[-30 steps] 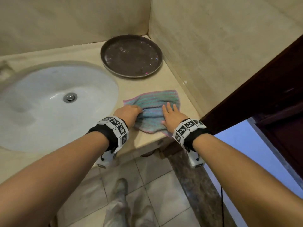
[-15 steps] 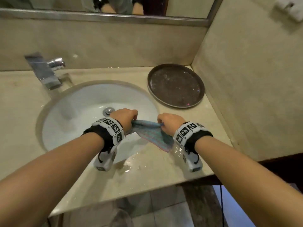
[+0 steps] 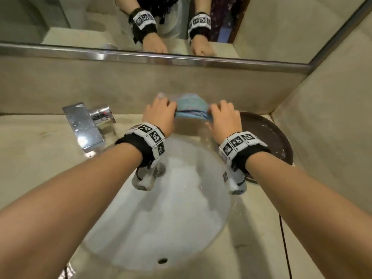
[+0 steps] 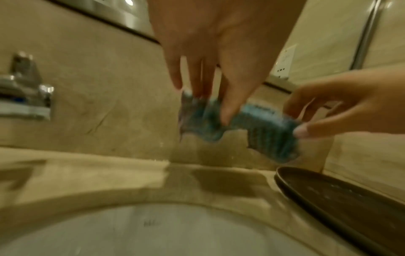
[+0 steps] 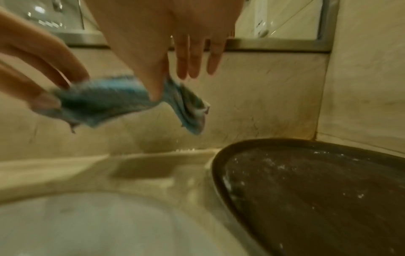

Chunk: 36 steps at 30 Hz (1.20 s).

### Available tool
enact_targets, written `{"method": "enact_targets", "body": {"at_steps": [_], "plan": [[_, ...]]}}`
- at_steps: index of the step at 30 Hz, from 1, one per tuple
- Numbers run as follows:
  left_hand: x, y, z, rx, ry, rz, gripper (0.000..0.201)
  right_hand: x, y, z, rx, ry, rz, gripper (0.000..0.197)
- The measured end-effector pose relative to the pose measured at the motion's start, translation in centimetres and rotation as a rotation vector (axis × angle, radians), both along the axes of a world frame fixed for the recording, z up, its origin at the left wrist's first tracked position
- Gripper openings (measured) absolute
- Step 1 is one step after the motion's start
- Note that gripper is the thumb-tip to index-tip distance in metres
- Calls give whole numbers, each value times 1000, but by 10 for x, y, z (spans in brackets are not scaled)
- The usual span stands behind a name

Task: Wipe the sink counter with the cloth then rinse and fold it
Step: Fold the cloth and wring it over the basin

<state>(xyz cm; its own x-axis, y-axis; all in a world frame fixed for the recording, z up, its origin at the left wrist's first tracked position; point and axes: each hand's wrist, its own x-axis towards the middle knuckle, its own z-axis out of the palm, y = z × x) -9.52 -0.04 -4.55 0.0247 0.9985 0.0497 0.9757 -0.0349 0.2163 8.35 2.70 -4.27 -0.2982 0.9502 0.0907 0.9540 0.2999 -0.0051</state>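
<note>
A small blue-striped cloth (image 3: 191,108) hangs folded in the air above the back of the counter (image 3: 40,141), behind the white sink basin (image 3: 171,218). My left hand (image 3: 161,113) pinches its left end between thumb and fingers, and my right hand (image 3: 222,117) pinches its right end. In the left wrist view the cloth (image 4: 241,126) droops between the left hand (image 4: 210,97) and the right hand (image 4: 306,124). The right wrist view shows the cloth (image 5: 122,105) bunched under the thumb of my right hand (image 5: 157,83), its corners dangling free of the counter.
A chrome tap (image 3: 86,125) stands at the back left of the basin. A dark round tray (image 3: 269,137) with water drops lies on the counter at the right, close under my right wrist. A mirror (image 3: 80,23) and tiled walls close the back and right.
The cloth has left the front right corner of the counter. Both hands lifted it over the basin, then carried it up and back toward the rear wall.
</note>
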Motion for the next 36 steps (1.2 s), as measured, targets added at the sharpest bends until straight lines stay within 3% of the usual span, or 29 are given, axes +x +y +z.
{"method": "enact_targets", "body": {"at_steps": [2,6,10,13,20,28,36], "plan": [[0,1,-26,-181,35,-12,45,-2,0,-24,-147,-42,2,44],[-5,6,-59,-209,0,-74,46,-2,9,-54,-272,13,35,49],[-6,20,-73,-295,-42,-133,59,-6,25,-69,-461,47,15,62],[-3,26,-84,-429,59,-188,68,-12,30,-83,-544,4,-1,62],[-24,14,-98,-400,58,-96,64,-44,37,-87,-473,-125,139,53],[-79,-17,-100,-394,13,139,68,-108,28,-94,-400,-70,367,54],[-64,-17,-97,-361,-48,172,62,-72,44,-97,-251,-52,253,48]]}}
